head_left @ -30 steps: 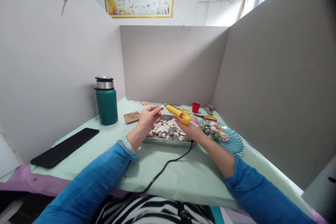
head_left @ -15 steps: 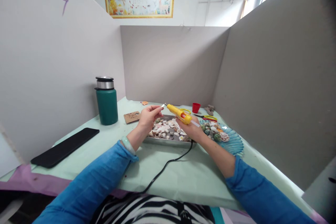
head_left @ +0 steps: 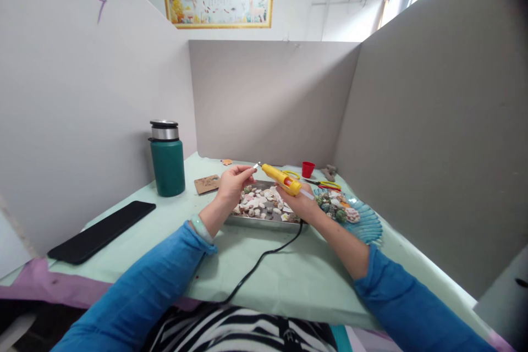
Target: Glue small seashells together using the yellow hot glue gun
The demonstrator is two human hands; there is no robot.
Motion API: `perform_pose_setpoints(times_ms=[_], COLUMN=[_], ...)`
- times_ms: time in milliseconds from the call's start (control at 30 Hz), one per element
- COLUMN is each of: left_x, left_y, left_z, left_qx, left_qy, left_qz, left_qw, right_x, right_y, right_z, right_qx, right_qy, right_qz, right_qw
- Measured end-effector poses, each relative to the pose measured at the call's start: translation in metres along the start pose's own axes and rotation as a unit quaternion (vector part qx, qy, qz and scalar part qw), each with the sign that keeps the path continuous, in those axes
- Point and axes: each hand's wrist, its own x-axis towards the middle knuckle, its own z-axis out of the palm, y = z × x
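Note:
My left hand (head_left: 234, 182) pinches a small white piece (head_left: 256, 165) between its fingertips. My right hand (head_left: 300, 202) is wrapped round a yellow glue gun (head_left: 281, 178), whose nozzle points left at the white piece, very close to it; whether they touch I cannot tell. A clear glue stick (head_left: 307, 194) sticks out of the gun's back end, and a black cord (head_left: 264, 256) hangs below my right hand. Under both hands lies a metal tray (head_left: 264, 223) of seashells. Right of my right hand, a blue glass plate (head_left: 369, 223) holds shells and green pieces.
A green bottle (head_left: 167, 168) and a black flat case (head_left: 103, 231) are on the left. Near my left hand lies a brown card (head_left: 206, 184). Behind my right hand are a red cup (head_left: 308, 169) and scissors (head_left: 328, 184). Grey panels enclose the table (head_left: 289, 286).

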Motion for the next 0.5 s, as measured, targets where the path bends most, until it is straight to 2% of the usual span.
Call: perform_pose_setpoints(times_ms=[100,300,500], left_x=[-0.0008,-0.0001,-0.0002], left_y=[0.0007,0.0,0.0002], left_z=[0.0005,-0.0002,0.0], left_qx=[0.005,0.004,0.0], left_qy=[0.001,-0.001,-0.001], left_qz=[0.0,0.005,0.006], left_qw=[1.0,1.0,1.0], right_x=[0.0006,-0.0019,-0.0006], right_y=[-0.0031,-0.0027,0.0012], right_z=[-0.0013,-0.0005,0.0007], right_qx=[-0.001,0.024,0.016], right_qy=[0.002,-0.033,-0.012], right_qz=[-0.003,-0.023,-0.011], right_qw=[1.0,0.999,1.0])
